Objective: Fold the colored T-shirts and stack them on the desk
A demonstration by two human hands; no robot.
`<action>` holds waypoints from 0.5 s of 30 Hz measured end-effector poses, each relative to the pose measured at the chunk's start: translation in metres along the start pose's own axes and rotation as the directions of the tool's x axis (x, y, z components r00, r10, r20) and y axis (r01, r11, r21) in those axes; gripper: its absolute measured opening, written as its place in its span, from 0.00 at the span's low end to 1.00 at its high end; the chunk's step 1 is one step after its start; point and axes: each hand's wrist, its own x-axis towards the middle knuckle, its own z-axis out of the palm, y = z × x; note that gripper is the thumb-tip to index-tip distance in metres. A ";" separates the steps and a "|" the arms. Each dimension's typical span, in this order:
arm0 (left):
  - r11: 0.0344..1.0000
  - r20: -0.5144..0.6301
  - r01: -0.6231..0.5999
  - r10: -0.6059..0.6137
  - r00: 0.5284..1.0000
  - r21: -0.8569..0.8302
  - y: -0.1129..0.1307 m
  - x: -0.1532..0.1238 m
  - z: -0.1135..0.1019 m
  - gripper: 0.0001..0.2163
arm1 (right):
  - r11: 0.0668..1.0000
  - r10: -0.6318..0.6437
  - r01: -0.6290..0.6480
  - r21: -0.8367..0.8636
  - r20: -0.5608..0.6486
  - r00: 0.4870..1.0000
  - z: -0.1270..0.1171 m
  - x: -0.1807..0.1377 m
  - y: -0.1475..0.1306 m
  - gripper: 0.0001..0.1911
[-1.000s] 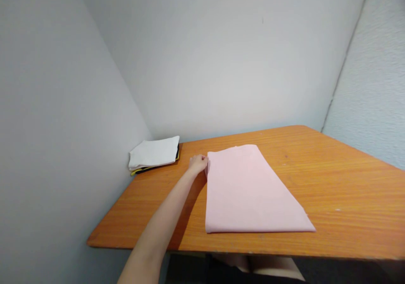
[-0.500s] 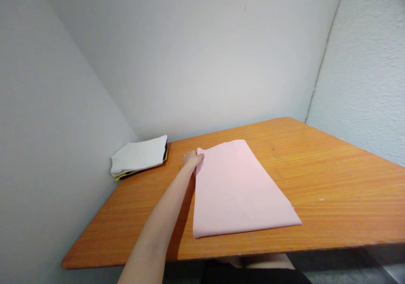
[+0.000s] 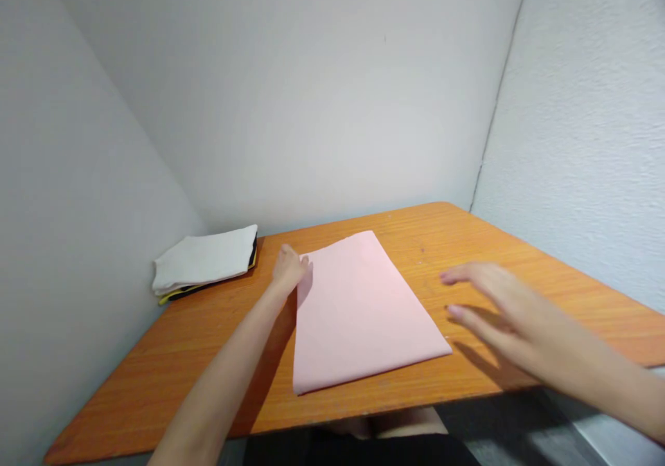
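A folded pink cloth (image 3: 358,314) lies flat on the wooden table in front of me, its straight fold along the near side. My left hand (image 3: 291,269) is at the cloth's far left corner, thumb over the edge; its other fingers are partly hidden, and it seems to pinch the edge. To the right of the cloth, my right hand (image 3: 493,307) hovers above the table, slightly blurred. Its thumb and fingers are spread with nothing between them, and it does not touch the cloth.
A stack of folded cloths (image 3: 208,262), white on top with black and yellow below, sits at the table's back left by the wall. The orange-brown table (image 3: 415,237) is bounded by white walls (image 3: 332,106) behind and at the left. Its front edge is near my lap.
My right hand has come into view from the right, open. The raised far left corner of the pink cloth now lies flatter, with my left hand still there. The camera view has shifted slightly.
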 end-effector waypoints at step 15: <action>0.955 0.250 -0.254 0.211 0.945 0.153 0.009 -0.092 0.030 0.31 | 0.885 -0.300 0.381 -0.268 0.297 0.906 0.085 -0.017 0.020 0.25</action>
